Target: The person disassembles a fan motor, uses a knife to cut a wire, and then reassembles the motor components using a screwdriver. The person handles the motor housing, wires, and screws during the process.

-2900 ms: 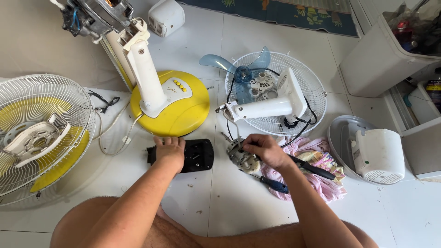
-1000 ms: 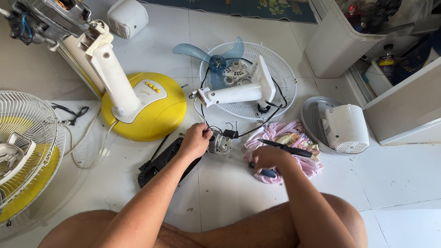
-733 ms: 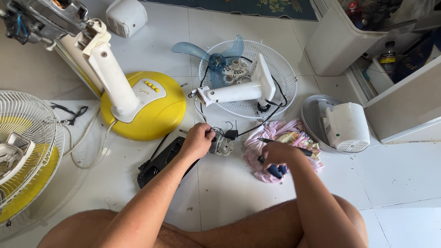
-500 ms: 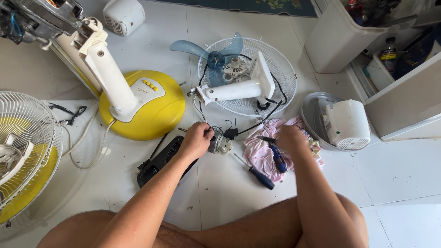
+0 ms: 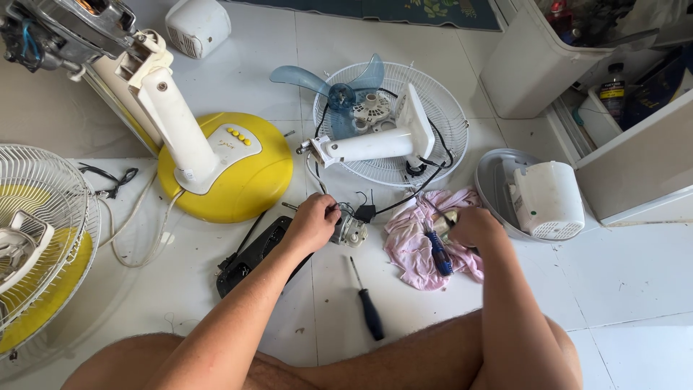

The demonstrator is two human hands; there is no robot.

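Observation:
My left hand (image 5: pixel 312 221) grips a small metal fan motor part (image 5: pixel 351 230) with black wires on the white tiled floor. My right hand (image 5: pixel 473 227) rests on a pink cloth (image 5: pixel 413 249), closed around a tool there; a blue-handled screwdriver (image 5: pixel 438 253) lies on the cloth right beside it. A black-handled screwdriver (image 5: pixel 367 307) lies loose on the floor between my arms. A flat black cover (image 5: pixel 253 254) sits under my left forearm.
A yellow fan base with white column (image 5: pixel 224 170) stands at left, a fan grille with yellow blades (image 5: pixel 36 238) at far left. A white grille with blue blade (image 5: pixel 390 123) lies ahead. A white motor housing (image 5: pixel 545 198) sits at right, beside cabinets.
The right hand moved from the floor by the motor part onto the pink cloth. The black-handled screwdriver now lies loose on the floor. The left hand stays on the motor part.

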